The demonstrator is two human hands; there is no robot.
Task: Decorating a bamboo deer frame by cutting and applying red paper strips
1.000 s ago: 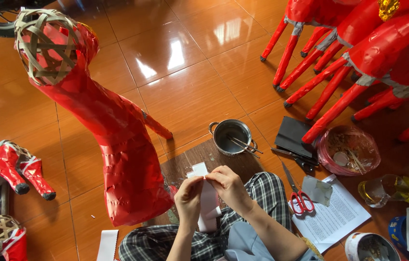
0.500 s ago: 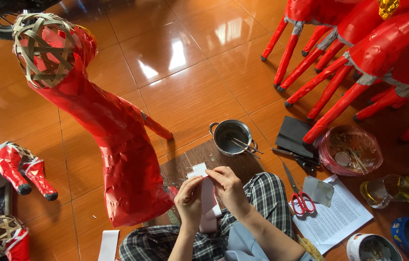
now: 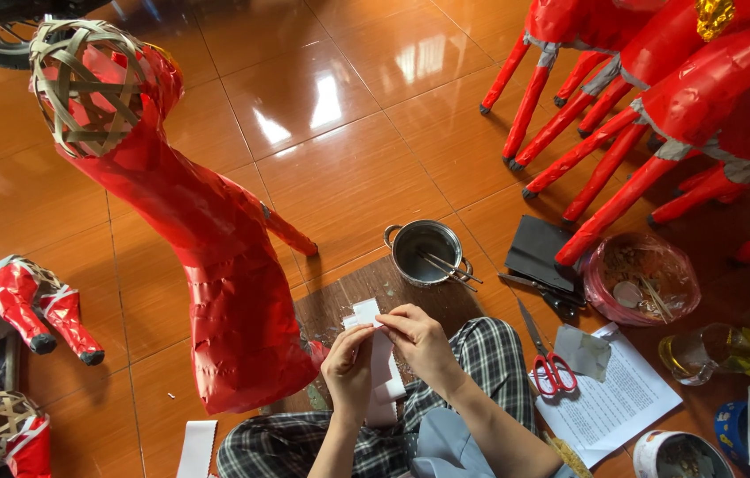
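Observation:
My left hand (image 3: 350, 370) and my right hand (image 3: 417, 341) both pinch a white paper strip (image 3: 378, 361) with a notched top edge, held over my checked trouser leg (image 3: 494, 354). The strip hangs down between the two hands. Just left of my hands stands a tall red paper-covered animal figure (image 3: 216, 265) with a bare woven bamboo head (image 3: 83, 84). A wooden board (image 3: 375, 296) lies on the floor behind the strip.
A small metal pot (image 3: 426, 250) with sticks in it sits on the board. Red-handled scissors (image 3: 545, 358), printed sheets (image 3: 610, 407), a black wallet (image 3: 539, 252), a pink-bagged bowl (image 3: 641, 279) and a glass (image 3: 698, 352) lie to the right. More red figures (image 3: 658, 97) stand at top right; smaller ones (image 3: 30, 305) lie left.
My hands have shifted the white strip slightly, the fingers working along its top edge. The red figure and floor items stay put.

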